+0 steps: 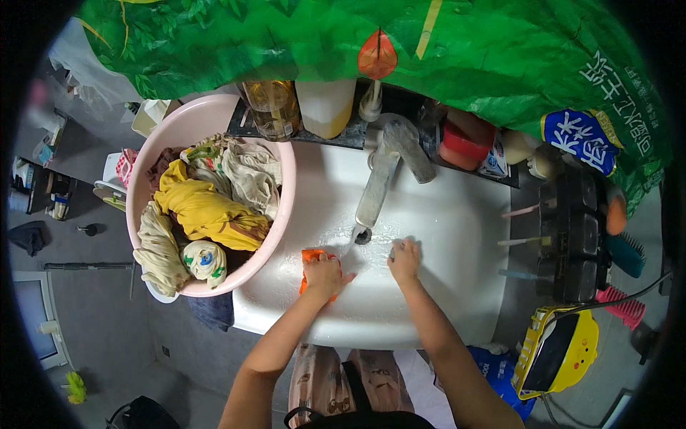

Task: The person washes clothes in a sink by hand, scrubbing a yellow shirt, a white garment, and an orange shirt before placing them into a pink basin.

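Observation:
In the white sink, water runs from the metal faucet and splashes close to the dark drain. My left hand grips a small wet orange cloth against the basin floor, left of the stream; its thumb points right and the palm covers most of the cloth. To the right of the drain is my right hand, with bent fingers apart, low over the wet basin and holding nothing that I can see.
A pink tub piled with clothes, including a yellow garment, overlaps the sink's left side. Bottles and a red container line the back ledge. A large green plastic bag hangs above. Black toothbrush holders and a yellow device are on the right.

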The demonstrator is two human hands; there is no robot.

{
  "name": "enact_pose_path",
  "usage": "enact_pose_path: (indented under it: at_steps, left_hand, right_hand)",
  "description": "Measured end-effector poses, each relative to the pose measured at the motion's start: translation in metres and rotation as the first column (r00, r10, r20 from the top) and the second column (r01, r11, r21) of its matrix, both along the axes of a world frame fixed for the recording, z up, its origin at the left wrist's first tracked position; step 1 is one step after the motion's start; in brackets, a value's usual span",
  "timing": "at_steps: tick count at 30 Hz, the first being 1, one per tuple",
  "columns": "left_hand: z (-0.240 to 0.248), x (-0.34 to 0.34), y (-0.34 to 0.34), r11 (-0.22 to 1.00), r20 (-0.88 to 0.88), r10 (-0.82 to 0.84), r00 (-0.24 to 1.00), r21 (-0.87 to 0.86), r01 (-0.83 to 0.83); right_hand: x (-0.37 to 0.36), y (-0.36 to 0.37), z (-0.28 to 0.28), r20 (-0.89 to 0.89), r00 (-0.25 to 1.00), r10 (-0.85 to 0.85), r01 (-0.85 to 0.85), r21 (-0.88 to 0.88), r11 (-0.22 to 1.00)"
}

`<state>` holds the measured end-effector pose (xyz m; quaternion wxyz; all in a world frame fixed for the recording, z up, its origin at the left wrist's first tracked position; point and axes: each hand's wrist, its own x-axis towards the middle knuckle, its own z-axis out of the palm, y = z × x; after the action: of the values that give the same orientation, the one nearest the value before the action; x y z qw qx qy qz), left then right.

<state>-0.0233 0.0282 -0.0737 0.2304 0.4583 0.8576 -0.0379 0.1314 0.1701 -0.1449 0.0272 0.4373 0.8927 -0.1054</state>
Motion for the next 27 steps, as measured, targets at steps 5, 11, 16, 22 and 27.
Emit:
enact_pose_path:
  at_steps: [5, 11, 16, 22, 27]
  left_hand:
    - [-0.004, -0.016, 0.026, 0.997, 0.002, 0.053, 0.999, -0.061, -0.053]
    - [-0.058, 0.017, 0.03, 0.846, 0.183, -0.028, 0.983, 0.527, -0.074]
    - [-0.025, 0.045, 0.055, 0.838, 0.904, -0.219, 0.368, 0.367, -0.403]
    - [-0.075, 0.056, 0.045, 0.825, 0.979, -0.179, 0.094, 0.202, -0.528]
    - [-0.05, 0.031, 0.04, 0.729, 0.998, 0.013, -0.056, -0.048, -0.683]
  right_hand:
    - [0.023, 0.004, 0.008, -0.515, 0.831, -0.208, 0.02, -0.346, 0.938]
    - [0.038, 0.005, 0.063, -0.444, 0.655, -0.611, -0.114, -0.858, 0.501]
    - [0.038, 0.012, 0.087, -0.355, 0.534, -0.767, -0.178, -0.934, 0.308]
    - [0.043, 0.028, 0.088, -0.211, 0.302, -0.93, -0.212, -0.966, 0.15]
    - [0.057, 0.034, 0.069, -0.166, 0.261, -0.951, -0.143, -0.981, 0.132]
